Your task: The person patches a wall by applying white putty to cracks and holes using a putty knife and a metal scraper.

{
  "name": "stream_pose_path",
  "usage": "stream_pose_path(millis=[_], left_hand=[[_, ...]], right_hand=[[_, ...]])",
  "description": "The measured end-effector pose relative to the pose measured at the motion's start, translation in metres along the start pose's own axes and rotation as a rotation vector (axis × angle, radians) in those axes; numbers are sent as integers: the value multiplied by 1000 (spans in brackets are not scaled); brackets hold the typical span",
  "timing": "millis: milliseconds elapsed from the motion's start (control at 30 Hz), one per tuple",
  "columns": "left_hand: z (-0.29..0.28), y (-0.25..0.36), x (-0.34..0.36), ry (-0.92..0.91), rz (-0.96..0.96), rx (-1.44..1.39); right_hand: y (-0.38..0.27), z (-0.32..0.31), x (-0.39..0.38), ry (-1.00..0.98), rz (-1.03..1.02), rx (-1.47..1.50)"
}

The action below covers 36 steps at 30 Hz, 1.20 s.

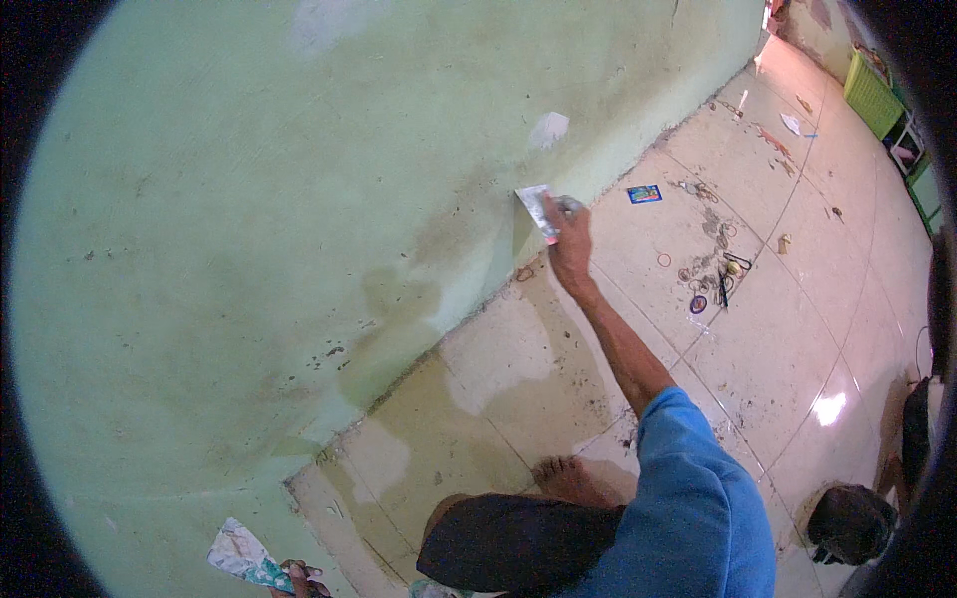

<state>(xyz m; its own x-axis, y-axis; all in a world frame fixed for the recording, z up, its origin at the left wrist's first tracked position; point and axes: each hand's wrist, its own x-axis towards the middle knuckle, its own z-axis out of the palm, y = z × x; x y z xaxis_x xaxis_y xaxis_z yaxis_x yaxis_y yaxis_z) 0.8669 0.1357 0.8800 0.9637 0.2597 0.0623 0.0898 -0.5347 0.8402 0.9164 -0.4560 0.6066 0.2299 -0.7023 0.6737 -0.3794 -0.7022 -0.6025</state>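
Observation:
My right hand [566, 239] grips a broad putty knife [531, 205] with pale paste on its blade, held close to the green wall [199, 229] just above its base. A whitish patch [549, 130] shows on the wall above the blade. Low at the left, my left hand [302, 580] holds a second flat scraper [239, 548], its blade smeared with white and teal. My bare foot [568, 483] rests on the tiles beside my dark-clothed knee [513, 548].
Pale floor tiles [797, 329] carry rubber bands, small black tools [726, 279], a blue card [644, 194], scraps and dirt. A green basket [870, 93] stands at upper right. A black bundle [849, 523] lies at lower right, near other dark objects at the rim.

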Motion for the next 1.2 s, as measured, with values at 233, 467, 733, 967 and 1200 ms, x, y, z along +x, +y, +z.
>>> stream_pose_path(millis=[233, 467, 733, 967, 1200], left_hand=[[-3, -1, -7, -19, -28, 38], [4, 6, -3, -10, -34, -3], [7, 1, 9, -1, 9, -30], [18, 34, 29, 71, 8, -31], [45, 48, 28, 43, 119, -36]], right_hand=[[27, -27, 102, 91, -300, -201], [20, -29, 50, -271, -62, -150], [5, -25, 69, -178, -11, -51], [92, -55, 149, 278, 242, 335], [94, 12, 169, 289, 46, -46]])
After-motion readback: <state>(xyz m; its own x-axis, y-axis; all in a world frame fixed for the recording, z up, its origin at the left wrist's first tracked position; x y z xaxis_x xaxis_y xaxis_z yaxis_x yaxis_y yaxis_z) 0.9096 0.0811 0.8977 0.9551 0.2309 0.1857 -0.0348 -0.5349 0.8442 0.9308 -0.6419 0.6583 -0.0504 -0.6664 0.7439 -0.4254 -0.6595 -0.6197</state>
